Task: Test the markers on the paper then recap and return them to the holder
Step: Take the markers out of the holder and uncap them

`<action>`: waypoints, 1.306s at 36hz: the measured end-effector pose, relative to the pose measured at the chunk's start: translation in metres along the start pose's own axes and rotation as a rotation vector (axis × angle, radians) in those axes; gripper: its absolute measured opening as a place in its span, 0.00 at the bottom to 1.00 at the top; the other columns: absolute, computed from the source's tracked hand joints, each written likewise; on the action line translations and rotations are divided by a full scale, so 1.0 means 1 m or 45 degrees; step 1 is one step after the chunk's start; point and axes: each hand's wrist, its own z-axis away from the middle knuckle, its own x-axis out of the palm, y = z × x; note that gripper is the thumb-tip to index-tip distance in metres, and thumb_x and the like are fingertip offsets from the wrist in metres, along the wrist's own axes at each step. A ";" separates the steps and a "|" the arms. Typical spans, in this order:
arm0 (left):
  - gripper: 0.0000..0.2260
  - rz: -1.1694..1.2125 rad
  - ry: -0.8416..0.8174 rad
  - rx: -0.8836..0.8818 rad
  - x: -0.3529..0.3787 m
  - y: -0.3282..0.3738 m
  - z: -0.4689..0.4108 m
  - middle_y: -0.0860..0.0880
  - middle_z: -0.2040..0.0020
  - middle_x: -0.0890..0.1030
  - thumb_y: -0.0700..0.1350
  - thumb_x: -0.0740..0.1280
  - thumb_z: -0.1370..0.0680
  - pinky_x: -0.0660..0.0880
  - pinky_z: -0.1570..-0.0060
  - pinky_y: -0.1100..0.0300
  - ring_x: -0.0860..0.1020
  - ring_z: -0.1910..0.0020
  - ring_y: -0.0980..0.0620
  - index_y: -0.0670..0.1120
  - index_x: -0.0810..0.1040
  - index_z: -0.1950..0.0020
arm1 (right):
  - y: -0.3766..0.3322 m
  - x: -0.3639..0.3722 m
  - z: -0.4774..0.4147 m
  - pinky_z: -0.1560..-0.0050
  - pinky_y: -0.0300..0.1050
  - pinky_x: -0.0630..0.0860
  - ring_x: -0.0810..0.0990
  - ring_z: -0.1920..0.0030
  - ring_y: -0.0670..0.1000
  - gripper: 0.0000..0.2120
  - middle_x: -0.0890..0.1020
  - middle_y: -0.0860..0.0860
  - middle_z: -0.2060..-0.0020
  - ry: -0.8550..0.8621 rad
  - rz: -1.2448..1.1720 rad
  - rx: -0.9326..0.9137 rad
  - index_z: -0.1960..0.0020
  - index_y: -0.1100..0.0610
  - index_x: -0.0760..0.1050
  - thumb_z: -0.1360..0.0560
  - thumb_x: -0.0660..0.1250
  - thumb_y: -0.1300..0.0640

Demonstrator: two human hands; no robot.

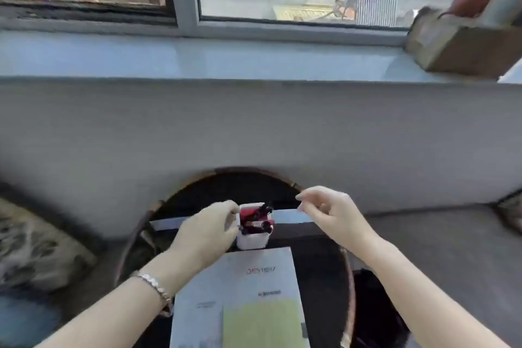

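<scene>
A small white holder [252,240] stands on the dark round table [319,257], with several dark and red markers [256,219] sticking up out of it. My left hand [207,230] grips the holder's left side with curled fingers. My right hand [329,213] hovers to the right of the holder, fingers loosely curled, holding nothing that I can see. A white printed paper [254,271] lies on the table in front of the holder, and a pale green sheet [261,325] covers its near part.
A grey wall and a pale window sill [197,56] rise behind the table. A brown box [463,42] with a red object sits on the sill at right. Patterned cushions [36,248] lie at left on a grey seat.
</scene>
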 end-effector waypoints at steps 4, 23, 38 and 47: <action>0.14 -0.001 0.026 0.067 0.050 -0.023 -0.008 0.56 0.44 0.73 0.49 0.59 0.21 0.73 0.52 0.57 0.75 0.46 0.56 0.55 0.69 0.36 | 0.046 0.046 -0.010 0.58 0.35 0.71 0.75 0.63 0.43 0.07 0.78 0.42 0.61 -0.087 0.270 -0.055 0.50 0.49 0.78 0.27 0.67 0.58; 0.06 -0.020 0.499 0.315 0.130 -0.060 -0.035 0.56 0.53 0.77 0.50 0.61 0.22 0.74 0.57 0.60 0.75 0.57 0.59 0.54 0.76 0.48 | 0.102 0.105 -0.036 0.51 0.47 0.73 0.76 0.54 0.50 0.11 0.80 0.51 0.52 -0.035 0.678 -0.425 0.42 0.53 0.77 0.23 0.61 0.59; 0.17 0.345 0.488 0.605 0.121 0.004 0.034 0.59 0.46 0.77 0.49 0.70 0.27 0.69 0.56 0.74 0.76 0.54 0.62 0.53 0.73 0.38 | 0.054 0.066 0.076 0.55 0.47 0.76 0.78 0.60 0.44 0.05 0.80 0.44 0.58 0.474 0.382 -0.669 0.53 0.50 0.78 0.26 0.64 0.56; 0.02 0.789 0.581 0.619 0.136 0.010 0.078 0.47 0.58 0.82 0.45 0.67 0.24 0.75 0.63 0.65 0.80 0.64 0.54 0.47 0.77 0.54 | 0.043 0.079 0.124 0.64 0.27 0.68 0.74 0.69 0.34 0.15 0.79 0.46 0.63 0.341 0.130 -0.666 0.40 0.51 0.72 0.26 0.66 0.59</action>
